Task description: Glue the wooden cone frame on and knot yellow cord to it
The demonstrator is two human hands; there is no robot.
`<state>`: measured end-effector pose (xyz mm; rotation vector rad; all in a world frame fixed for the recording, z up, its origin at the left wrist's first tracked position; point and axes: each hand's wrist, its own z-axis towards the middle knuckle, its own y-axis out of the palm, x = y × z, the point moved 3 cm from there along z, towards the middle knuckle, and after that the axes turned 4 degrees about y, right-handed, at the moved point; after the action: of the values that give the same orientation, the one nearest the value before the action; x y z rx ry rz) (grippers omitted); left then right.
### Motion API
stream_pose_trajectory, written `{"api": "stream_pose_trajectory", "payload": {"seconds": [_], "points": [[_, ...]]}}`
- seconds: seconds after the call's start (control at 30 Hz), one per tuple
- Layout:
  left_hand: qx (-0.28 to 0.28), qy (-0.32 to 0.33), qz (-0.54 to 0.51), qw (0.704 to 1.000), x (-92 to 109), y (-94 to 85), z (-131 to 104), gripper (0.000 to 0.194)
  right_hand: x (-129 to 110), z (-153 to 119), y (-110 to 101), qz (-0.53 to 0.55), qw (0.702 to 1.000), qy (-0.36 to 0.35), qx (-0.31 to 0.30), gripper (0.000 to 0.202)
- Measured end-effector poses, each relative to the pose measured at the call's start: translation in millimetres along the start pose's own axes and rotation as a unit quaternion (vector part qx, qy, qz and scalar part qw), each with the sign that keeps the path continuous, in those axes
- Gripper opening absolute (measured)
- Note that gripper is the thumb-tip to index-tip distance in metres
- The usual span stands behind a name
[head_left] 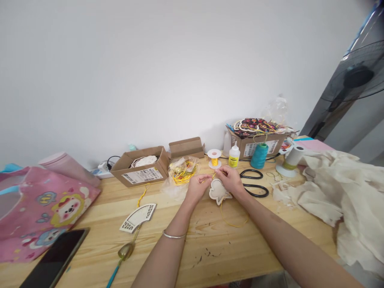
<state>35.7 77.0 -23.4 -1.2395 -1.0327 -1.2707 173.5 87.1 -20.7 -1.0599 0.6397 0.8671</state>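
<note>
Both hands meet over the middle of the wooden table, pinching a thin yellow cord (213, 175) between them. My left hand (199, 187) has its thumb and fingertips closed on the cord's left side. Close beside it, my right hand (230, 180) pinches the cord at the top of a pale, cloud-shaped wooden pendant (218, 190). This pendant hangs just under the right fingers, and a loose yellow loop (232, 225) trails from its lower edge onto the table. Black-handled scissors (255, 191) lie right of the right hand, their blades hidden.
A fan-shaped wooden pendant (138, 218) with a tassel lies left, near a phone (55, 258) and pink bag (60, 208). Behind stand a cardboard box (144, 176), cord bag (183, 172), yellow spool (214, 160), glue bottle (234, 155) and teal thread cone (259, 156). Cream cloth (354, 200) heaps right.
</note>
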Motion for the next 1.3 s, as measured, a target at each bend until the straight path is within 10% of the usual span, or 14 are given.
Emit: {"api": "stream_pose_trajectory", "payload": {"seconds": [0.27,1.3], "points": [[0.013,0.015,0.006,1.000,2.0,-3.0,-0.4,0.023,0.6,-3.3,6.1,-0.055,0.993,-0.004,-0.101,0.029],[-0.001,0.023,0.047,0.999,2.2,1.1,0.7,0.019,1.8,-3.4,5.0,-0.038,0.998,0.051,-0.020,0.026]]}}
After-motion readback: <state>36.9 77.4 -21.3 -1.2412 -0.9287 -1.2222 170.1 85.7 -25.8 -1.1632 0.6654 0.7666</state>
